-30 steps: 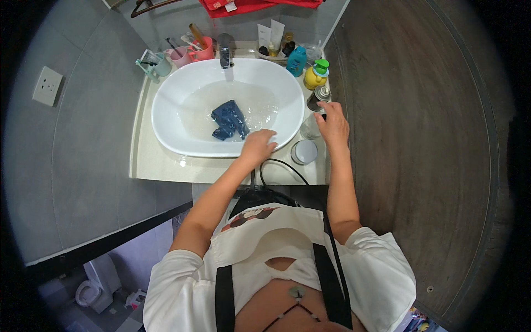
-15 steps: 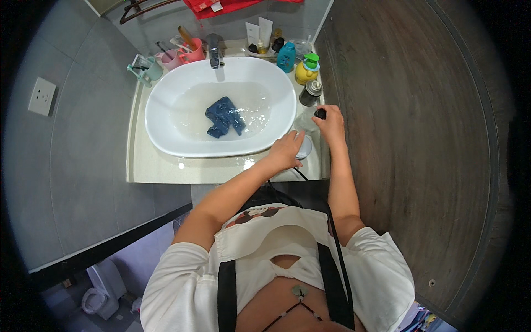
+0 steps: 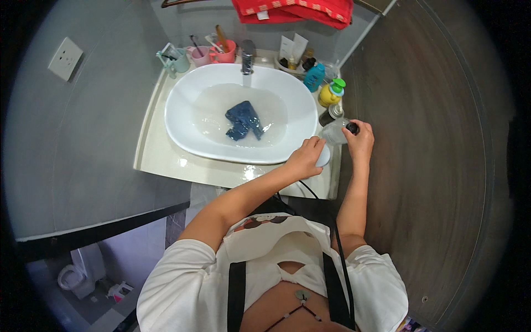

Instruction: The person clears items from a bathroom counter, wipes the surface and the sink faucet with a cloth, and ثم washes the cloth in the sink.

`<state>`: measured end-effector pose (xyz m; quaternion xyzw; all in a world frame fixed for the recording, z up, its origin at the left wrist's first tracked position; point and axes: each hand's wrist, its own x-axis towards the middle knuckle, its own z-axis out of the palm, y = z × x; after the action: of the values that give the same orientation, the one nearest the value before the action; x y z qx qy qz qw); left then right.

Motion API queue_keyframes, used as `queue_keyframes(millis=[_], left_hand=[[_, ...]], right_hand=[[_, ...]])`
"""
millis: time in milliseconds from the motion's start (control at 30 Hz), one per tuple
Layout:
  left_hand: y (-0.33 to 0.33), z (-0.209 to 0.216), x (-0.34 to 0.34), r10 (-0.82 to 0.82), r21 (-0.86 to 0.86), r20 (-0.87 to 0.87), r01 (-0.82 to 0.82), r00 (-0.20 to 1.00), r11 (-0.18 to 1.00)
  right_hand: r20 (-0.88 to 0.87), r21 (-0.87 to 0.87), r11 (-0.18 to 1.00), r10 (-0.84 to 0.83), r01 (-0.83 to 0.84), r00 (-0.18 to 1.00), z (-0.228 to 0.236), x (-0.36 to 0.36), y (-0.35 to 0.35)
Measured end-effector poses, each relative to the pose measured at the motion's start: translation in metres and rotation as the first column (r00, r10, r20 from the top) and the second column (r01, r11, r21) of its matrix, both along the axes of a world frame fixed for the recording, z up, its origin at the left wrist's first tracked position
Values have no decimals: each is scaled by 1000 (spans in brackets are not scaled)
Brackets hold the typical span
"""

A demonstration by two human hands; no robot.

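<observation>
The right hand is closed around the black cap of a clear bottle, thumb on one side and fingers on the other; whether the bottle's base rests on the tabletop cannot be told. The bottle is at the right end of the tabletop, between the sink and the brown wall, just in front of a dark bottle. The left hand is half open with its fingers bent, at the left side of a pale-lidded jar that it partly covers; whether it grips the jar cannot be told. The jar is near the clear bottle, on the side toward the person. In the white oval sink, a crumpled dark blue cloth lies in shallow water, well apart from both hands, with the faucet behind it. Beyond the dark bottle stand a yellow bottle with a green pump and a blue bottle. Green, pink and red cups stand at the back left, and a red towel hangs above.
</observation>
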<state>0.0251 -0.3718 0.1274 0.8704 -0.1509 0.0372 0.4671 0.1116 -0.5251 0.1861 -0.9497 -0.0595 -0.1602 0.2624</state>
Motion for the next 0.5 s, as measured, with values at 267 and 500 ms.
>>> queue_keyframes(millis=[267, 500], left_hand=[[113, 4, -7, 327, 73, 15, -327, 945, 942], [243, -11, -38, 687, 179, 41, -681, 726, 710]], right_hand=[[15, -19, 987, 159, -159, 987, 28, 8, 64], [-14, 172, 888, 435, -427, 900, 14, 31, 154]])
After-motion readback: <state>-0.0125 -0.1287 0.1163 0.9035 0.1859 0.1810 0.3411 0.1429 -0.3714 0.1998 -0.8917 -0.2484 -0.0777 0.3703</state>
